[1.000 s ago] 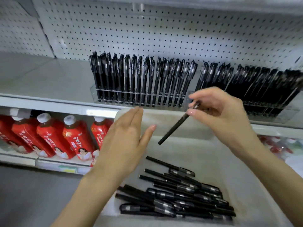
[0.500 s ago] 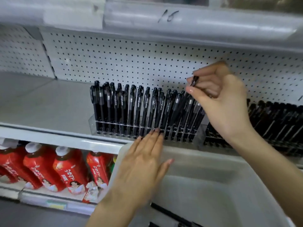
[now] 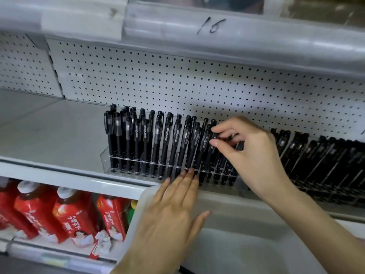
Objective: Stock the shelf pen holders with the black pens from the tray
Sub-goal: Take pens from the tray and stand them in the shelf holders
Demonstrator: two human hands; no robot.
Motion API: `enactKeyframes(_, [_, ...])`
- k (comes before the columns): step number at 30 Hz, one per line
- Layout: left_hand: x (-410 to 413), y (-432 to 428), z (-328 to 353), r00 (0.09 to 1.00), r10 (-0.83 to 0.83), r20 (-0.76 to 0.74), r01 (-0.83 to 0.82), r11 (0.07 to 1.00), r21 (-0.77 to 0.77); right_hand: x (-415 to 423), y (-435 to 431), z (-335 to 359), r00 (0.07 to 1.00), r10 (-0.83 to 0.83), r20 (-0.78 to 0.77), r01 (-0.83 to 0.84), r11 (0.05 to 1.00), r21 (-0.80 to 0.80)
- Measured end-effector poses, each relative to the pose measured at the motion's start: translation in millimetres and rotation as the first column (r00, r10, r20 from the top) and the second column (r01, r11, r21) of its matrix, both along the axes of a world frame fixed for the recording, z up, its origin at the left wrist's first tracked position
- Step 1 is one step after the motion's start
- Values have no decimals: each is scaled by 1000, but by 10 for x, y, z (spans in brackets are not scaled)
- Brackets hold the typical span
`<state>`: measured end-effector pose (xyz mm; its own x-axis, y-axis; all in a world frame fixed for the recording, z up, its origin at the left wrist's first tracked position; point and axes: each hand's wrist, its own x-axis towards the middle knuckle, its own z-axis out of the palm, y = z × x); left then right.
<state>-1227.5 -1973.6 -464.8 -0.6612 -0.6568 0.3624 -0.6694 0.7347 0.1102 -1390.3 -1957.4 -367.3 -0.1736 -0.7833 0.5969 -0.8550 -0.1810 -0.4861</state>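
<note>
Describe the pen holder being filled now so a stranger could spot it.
On the grey shelf under the white pegboard, look at the pen row's left end. That clear holder, unlike its right neighbour, has the left hand touching its front and the right hand pinching a pen over it.

The one view comes from a camera on the person's head, close to the shelf (image 3: pixel 59 135), facing forward and slightly down toward the pegboard (image 3: pixel 177 80) at the far side. The pen holder (image 3: pixel 150 167) sits mid-frame, the tray (image 3: pixel 227 198) fills the near right, and bottles (image 3: pixel 73 214) show lower at near left.
</note>
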Motion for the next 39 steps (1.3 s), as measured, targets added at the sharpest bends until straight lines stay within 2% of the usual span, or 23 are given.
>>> enactKeyframes(7, [102,86,100,999,43,-6,-43,998,-45,16,58,26,999,14,-52,-14,1000,-4])
enactKeyframes(11, [402,346,119,996,82,-20,-81,997,7,99,343,24,993,68,95,-70,997,15])
enactKeyframes(14, [694,730,95,996,62,-71,-56,994,89,204,740,-122,943,141,300,-199,965,171])
enactKeyframes(17, [880,1118,21,997,29,-68,-20,991,131,214,1184,-460,912,116,392,-303,837,456])
enactKeyframes(20, [966,1338,-62,999,48,-24,-44,987,156,124,1536,-833,945,0,326,-241,672,700])
enactKeyframes(22, [997,1402,-114,995,87,45,-93,983,158,43,1663,-1029,964,-49,259,-169,639,750])
enactKeyframes(30, [1003,1479,-150,989,120,88,-133,978,161,50,1586,-1300,987,-87,133,-51,622,781])
enactKeyframes(39, [989,1517,-165,986,129,107,-145,977,155,20,1458,-1430,973,-146,180,-49,631,774])
